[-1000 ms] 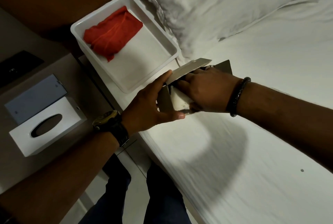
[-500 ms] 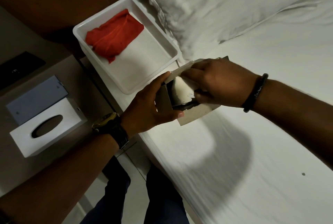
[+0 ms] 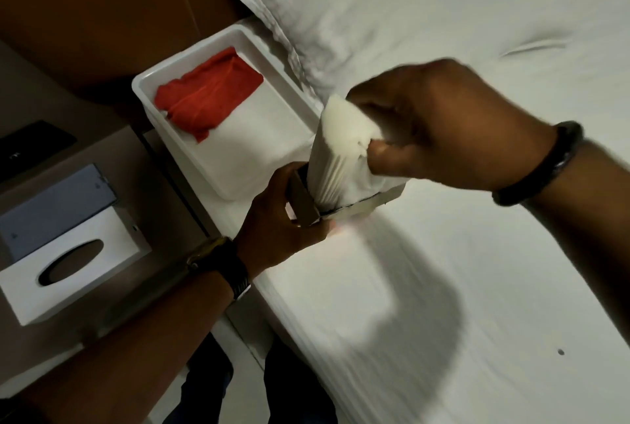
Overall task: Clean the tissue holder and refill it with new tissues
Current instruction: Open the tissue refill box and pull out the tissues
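My left hand [image 3: 279, 222] grips a cardboard tissue carton [image 3: 361, 207] at the bed's edge. My right hand [image 3: 433, 123] pinches a white stack of tissues [image 3: 337, 158] that stands halfway out of the carton's open end. The white tissue holder [image 3: 68, 273] with an oval slot lies on the bedside table at the left. Its grey base panel [image 3: 54, 205] lies beside it.
A white tray [image 3: 146, 89] holding a folded red cloth [image 3: 208, 93] sits at the bed's corner next to the pillow [image 3: 375, 8]. A black device [image 3: 30, 144] lies on the brown bedside table [image 3: 143, 158]. White bed sheet [image 3: 477, 270] spreads to the right.
My right hand has risen and drawn the tissue stack up out of the carton. My left hand has kept hold of the carton.
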`<state>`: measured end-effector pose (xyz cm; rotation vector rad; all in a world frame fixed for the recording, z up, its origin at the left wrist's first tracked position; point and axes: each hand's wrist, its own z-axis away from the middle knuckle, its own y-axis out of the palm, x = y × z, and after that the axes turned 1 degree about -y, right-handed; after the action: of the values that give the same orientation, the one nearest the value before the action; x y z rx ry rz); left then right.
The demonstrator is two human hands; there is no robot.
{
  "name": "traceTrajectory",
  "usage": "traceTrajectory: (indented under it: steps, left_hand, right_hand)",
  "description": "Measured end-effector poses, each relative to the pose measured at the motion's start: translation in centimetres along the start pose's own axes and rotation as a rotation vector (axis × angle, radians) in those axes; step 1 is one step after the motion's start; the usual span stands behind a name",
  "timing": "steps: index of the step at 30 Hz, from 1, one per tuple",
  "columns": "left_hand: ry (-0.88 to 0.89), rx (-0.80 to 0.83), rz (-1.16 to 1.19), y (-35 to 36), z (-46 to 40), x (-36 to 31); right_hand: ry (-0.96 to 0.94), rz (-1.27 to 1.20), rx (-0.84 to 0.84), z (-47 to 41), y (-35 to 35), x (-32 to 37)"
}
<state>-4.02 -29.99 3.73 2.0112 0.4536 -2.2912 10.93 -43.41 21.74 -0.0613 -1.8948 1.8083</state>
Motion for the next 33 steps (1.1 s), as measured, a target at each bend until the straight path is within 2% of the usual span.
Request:
traceTrajectory:
  steps: [2,7,12,16,20,23,26,27,29,31,33]
  left_hand:
    - [-0.057,0.011,0.077,0.5,-0.1,0.3]
    - [-0.341,0.037,0.348,2.9,0.0,2.1]
    - [-0.571,0.028,0.561,4.1,-0.2,3.8]
    - [-0.753,0.091,0.535,4.2,-0.2,5.1]
    - [-0.974,0.122,0.312,2.3,0.1,5.8]
    - [-0.946,0.092,0.089,-0.2,0.7,6.6]
    - [-0.883,-0.101,0.06,-4.3,1.2,7.3]
    - [-0.907,-0.18,0.16,-5.8,1.4,7.3]
    - [-0.913,-0.265,0.505,-8.4,1.6,6.8]
    - [-0.81,-0.3,0.774,-11.2,1.9,6.6]
    - [-0.698,-0.292,0.932,-13.7,2.2,6.7]
  right_hand:
    - [0.022,-0.021,-0.046,-0.5,-1.9,-0.3]
    - [0.111,-0.081,-0.138,-1.4,-4.6,-1.4]
    - [0.199,-0.27,-0.183,-2.7,-3.5,-3.0]
    - [0.254,-0.453,-0.224,-4.0,-0.3,-3.5]
    - [0.389,-0.699,-0.299,-4.4,4.2,-3.5]
    - [0.517,-0.913,-0.389,-3.7,7.8,-3.1]
    - [0.612,-1.09,-0.468,-3.5,10.7,-2.2]
    - [0.639,-1.162,-0.485,-3.6,11.5,-1.7]
    - [0.662,-1.291,-0.494,-4.1,13.0,-0.3]
    - [0.667,-1.41,-0.471,-5.2,14.6,1.5]
    - [0.691,-1.455,-0.401,-6.6,15.9,3.1]
